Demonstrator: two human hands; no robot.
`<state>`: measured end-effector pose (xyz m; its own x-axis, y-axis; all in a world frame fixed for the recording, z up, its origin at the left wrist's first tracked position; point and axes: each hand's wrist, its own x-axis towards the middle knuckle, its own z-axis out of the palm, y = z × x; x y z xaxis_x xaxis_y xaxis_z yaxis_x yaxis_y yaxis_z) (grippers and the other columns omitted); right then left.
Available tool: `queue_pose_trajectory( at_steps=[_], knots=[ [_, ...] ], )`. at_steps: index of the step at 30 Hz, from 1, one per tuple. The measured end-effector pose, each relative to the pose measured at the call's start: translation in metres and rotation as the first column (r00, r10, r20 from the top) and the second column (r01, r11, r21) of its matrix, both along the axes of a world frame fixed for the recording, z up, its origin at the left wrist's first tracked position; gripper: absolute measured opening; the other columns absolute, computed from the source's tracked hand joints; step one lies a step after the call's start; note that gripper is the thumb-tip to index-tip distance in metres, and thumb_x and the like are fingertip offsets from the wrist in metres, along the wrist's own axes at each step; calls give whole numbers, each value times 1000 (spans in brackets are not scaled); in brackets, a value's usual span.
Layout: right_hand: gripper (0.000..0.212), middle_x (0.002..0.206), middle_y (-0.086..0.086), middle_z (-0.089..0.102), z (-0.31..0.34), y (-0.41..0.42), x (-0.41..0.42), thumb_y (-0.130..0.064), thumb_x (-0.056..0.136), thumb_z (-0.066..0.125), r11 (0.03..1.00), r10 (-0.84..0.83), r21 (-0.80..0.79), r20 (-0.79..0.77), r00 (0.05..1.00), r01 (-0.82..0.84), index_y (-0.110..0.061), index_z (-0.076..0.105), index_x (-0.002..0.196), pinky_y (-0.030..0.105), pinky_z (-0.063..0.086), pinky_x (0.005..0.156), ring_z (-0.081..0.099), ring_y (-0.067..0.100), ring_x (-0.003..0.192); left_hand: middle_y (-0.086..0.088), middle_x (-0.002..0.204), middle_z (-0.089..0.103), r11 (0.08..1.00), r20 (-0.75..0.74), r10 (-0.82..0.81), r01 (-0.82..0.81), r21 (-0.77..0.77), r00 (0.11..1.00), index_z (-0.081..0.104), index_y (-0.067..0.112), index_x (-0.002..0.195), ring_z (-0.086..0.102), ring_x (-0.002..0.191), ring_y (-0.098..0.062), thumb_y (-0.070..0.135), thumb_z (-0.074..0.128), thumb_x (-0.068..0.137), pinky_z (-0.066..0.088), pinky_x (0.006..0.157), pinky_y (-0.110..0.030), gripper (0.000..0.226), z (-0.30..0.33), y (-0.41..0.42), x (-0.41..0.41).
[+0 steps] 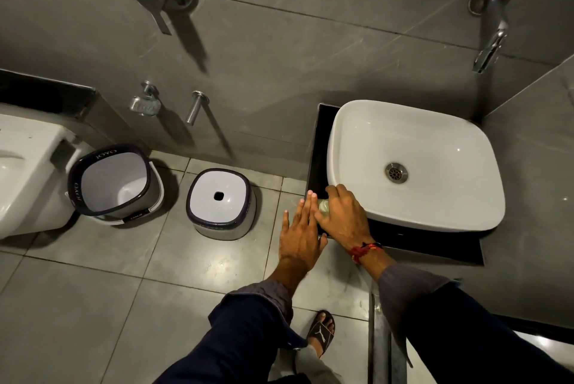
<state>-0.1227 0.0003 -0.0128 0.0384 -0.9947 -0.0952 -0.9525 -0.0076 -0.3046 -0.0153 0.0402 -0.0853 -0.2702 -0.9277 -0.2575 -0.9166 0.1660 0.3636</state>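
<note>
My right hand (pixel 343 216) lies over a small pale, roundish object (pixel 324 206) on the black counter (pixel 435 247), at the front left corner of the white basin (pixel 366 135). Its fingers curl over the object, which is mostly hidden, so I cannot tell what it is. My left hand (pixel 299 234) hovers just left of it with fingers straight and together, fingertips near the counter's edge, holding nothing.
A wall tap (pixel 490 26) juts out above the basin. On the tiled floor stand a white bucket with a dark rim (pixel 113 181) and an upturned white stool (pixel 220 200). A toilet (pixel 21 172) is at the left. My sandalled foot (pixel 321 332) is below.
</note>
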Motion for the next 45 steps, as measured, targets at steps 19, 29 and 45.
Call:
queue_pose_trajectory(
  at_steps=[19, 29, 45],
  knots=[
    [41, 117, 17, 59, -6, 13, -5, -31, 92, 63, 990, -135, 63, 111, 985, 129, 0, 59, 118, 37, 55, 84, 63, 31, 102, -3, 171, -16, 1000, 46, 14, -14, 9, 999, -12, 14, 161, -6, 158, -23, 54, 51, 99, 9, 128, -53, 97, 5, 1, -4],
    [42, 121, 18, 57, -5, 8, 2, -31, 94, 61, 985, -163, 82, 169, 972, 151, 1, 58, 120, 39, 56, 90, 60, 31, 106, -7, 170, -15, 1000, 87, -12, 10, 26, 996, -8, 13, 161, -8, 158, -25, 60, 47, 100, 7, 128, -53, 94, 8, 2, -4],
    [40, 108, 18, 64, -10, 11, 7, -35, 92, 62, 942, -336, 91, 249, 908, 323, 1, 62, 110, 35, 53, 79, 63, 30, 98, -6, 170, -20, 1000, 99, -17, 16, 11, 995, -20, 13, 157, -11, 158, -24, 63, 41, 100, 8, 128, -53, 97, 6, 1, -6]
  ],
)
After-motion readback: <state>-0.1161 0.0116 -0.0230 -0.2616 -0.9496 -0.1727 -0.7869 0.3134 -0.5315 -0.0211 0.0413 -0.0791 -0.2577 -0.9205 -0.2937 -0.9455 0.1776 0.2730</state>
